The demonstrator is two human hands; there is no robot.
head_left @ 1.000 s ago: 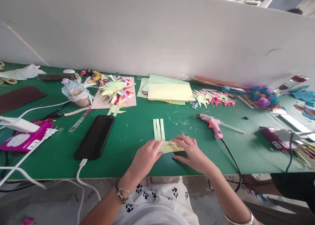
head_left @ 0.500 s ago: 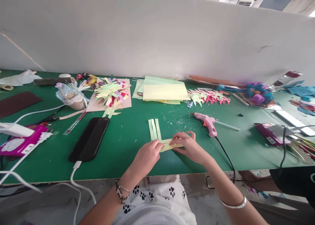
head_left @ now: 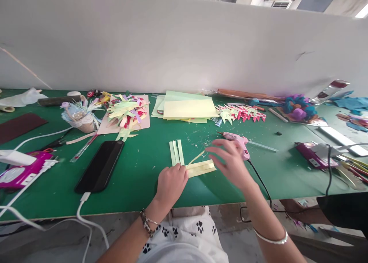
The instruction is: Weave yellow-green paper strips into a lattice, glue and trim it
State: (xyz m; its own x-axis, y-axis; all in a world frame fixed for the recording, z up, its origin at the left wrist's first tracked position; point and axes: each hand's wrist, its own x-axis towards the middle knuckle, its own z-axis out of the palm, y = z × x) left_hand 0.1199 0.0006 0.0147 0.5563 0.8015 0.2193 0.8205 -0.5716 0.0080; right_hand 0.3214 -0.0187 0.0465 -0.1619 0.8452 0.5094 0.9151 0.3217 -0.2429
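My left hand (head_left: 172, 182) presses its closed fingertips on the spot where pale paper strips cross on the table. Several upright strips (head_left: 176, 152) reach away from it, and wider flat strips (head_left: 201, 168) lie out to its right. One narrow paper strip (head_left: 196, 159) slants up off the table from under the left fingers. My right hand (head_left: 228, 161) hovers with fingers spread, one fingertip at the raised end of this strip; I see no firm pinch. Just behind it lies a pink glue gun (head_left: 245, 151), partly covered by the hand.
A black phone (head_left: 100, 166) on a white cable lies left, near a purple power socket (head_left: 28, 169). At the back are paper sheets (head_left: 189, 106), cut scraps (head_left: 128, 111) and a red-and-green woven piece (head_left: 244, 112). Another person's arm (head_left: 304, 212) shows lower right.
My right hand has left the flat strips and moved right and up towards the glue gun. One narrow strip now stands raised. My left hand stays at the crossing.
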